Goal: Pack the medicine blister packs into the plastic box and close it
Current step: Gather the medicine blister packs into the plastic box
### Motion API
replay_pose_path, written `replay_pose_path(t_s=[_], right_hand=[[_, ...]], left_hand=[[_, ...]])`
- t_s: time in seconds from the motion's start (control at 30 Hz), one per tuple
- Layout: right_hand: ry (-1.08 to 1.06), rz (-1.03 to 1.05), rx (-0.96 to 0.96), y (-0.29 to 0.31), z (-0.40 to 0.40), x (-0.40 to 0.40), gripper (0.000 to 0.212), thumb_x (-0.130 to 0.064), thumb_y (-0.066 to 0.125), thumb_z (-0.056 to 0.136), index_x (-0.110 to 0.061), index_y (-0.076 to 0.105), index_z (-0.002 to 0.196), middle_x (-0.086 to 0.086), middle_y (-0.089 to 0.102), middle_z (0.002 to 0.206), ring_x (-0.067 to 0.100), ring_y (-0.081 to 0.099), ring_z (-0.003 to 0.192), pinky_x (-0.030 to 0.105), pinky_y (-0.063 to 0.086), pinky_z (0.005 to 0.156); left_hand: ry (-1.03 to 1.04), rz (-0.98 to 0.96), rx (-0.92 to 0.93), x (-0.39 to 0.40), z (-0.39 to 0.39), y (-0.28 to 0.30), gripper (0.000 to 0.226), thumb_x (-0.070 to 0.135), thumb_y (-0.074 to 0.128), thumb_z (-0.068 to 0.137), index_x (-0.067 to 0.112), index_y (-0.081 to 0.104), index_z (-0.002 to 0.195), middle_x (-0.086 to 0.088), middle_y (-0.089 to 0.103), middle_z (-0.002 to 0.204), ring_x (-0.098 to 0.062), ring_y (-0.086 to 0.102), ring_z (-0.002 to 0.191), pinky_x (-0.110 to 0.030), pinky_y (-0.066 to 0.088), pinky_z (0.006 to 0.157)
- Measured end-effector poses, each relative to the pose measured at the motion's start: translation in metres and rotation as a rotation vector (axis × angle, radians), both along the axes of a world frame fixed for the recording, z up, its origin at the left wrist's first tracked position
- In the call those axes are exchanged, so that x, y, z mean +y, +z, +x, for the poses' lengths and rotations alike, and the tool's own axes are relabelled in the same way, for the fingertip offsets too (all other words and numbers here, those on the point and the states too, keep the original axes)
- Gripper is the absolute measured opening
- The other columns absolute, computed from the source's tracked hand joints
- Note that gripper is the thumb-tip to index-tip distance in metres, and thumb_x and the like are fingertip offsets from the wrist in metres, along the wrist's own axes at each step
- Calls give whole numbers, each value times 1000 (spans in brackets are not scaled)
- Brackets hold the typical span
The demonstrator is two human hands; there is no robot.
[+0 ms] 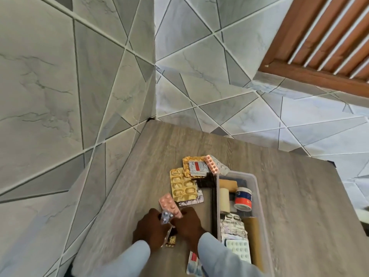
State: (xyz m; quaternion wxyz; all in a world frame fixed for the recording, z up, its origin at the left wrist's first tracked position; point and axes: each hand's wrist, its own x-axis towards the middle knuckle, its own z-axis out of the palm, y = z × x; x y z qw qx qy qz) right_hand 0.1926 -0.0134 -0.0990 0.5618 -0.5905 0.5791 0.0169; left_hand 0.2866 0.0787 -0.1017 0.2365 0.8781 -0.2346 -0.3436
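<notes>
Pale-blue sleeves: both forearms enter from the bottom edge, over a wood-grain table [289,196].
Left hand [148,231]: fingers curled around a small silver blister strip [166,216], held just above the table.
Right hand [188,226]: pressed close against the left, fingers closed on the same bundle; which pack it pinches is unclear.
Pink blister pack [169,203]: its near end sits between the two hands, its far end sticks out past the fingers.
Red-and-white pack [193,264]: on the table under the right sleeve, partly hidden.
Plastic box [257,196]: clear, open, just right of the hands; holds a white blister sheet [239,250], other packs, tape rolls and a small round tub [243,197].
Black strip [214,206]: lies along the box's left wall.
Gold blister pack [182,185]: flat on the table beyond the hands.
Farther packs [201,166]: a gold, red-labelled and pink cluster at the box's far corner.
Backdrop: grey marbled tiles, a slatted wooden shutter at upper right.
</notes>
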Motion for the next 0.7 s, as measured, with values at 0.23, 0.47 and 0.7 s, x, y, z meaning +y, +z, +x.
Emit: replay_pose_path(t_s=[0.23,0.47,0.7], right_hand=[[70,100,-164,8,1,6,18,-11,54,75,-7,71,71,11,69,73,30,68,77,34,48,63],[109,21,-377,83,-34,-12,19,-1,54,84,-7,72,83,14,73,81,23,71,71,30,55,58],[-22,-113,-319,121,-161,-55,12,-4,58,90,-6,66,99,11,72,87,13,69,69,22,53,59]], left_hand=[[128,-129,208,-3,0,15,10,24,73,75,18,66,79,-4,69,80,-17,66,71,-26,51,55],[152,-388,436,-17,-13,69,32,9,82,68,11,59,89,-8,69,93,-21,66,84,-31,51,66],[-269,-454,471,-75,-108,94,42,-8,67,74,25,54,97,-2,65,96,-16,63,86,-33,55,72]])
